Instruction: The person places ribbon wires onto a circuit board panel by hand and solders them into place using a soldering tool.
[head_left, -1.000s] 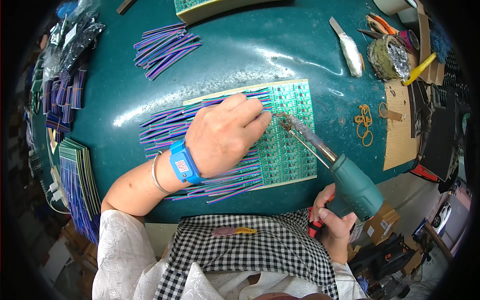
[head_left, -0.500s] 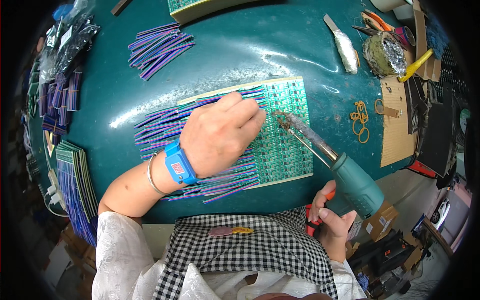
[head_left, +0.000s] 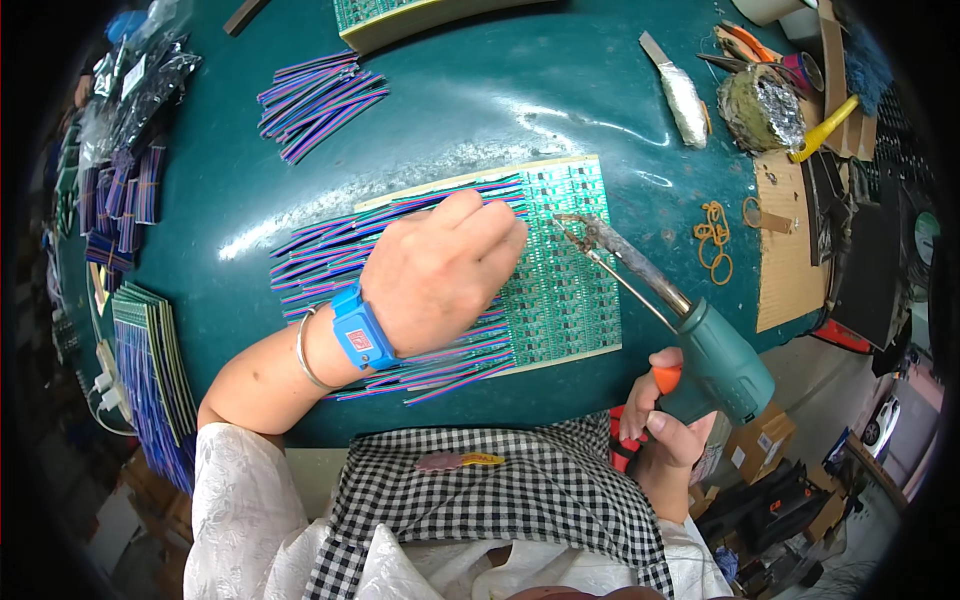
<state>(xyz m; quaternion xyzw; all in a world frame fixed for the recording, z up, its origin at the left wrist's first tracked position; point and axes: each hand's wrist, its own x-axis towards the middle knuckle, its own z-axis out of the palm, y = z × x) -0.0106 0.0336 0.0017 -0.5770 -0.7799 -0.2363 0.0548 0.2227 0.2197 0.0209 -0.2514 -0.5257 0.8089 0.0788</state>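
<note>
A green circuit board panel [head_left: 565, 290] with rows of small parts lies on the bench, its left side covered by several multicoloured ribbon wires [head_left: 330, 262]. My left hand [head_left: 445, 255], wearing a blue wrist strap [head_left: 362, 330], rests over the wires and the board. Its fingers are closed in a pinch near the wire ends; the fingertips and whatever is between them are hidden. In my right hand [head_left: 665, 420] is a green soldering gun [head_left: 720, 365] with an orange trigger. Its dark, crusted tip is over the panel, just right of my left fingers; contact cannot be made out.
More ribbon wires [head_left: 320, 100] lie at the far left. Wired boards [head_left: 150, 360] stand at the left edge. A board stack [head_left: 430, 22] sits at the back. To the right are a foil-wrapped blade [head_left: 682, 105], a foil-topped roll [head_left: 760, 108], rubber bands [head_left: 713, 240] and cardboard [head_left: 785, 270].
The soldering gun has shifted slightly right, and its tip now sits a little farther up the panel. My left hand stays closed in nearly the same place.
</note>
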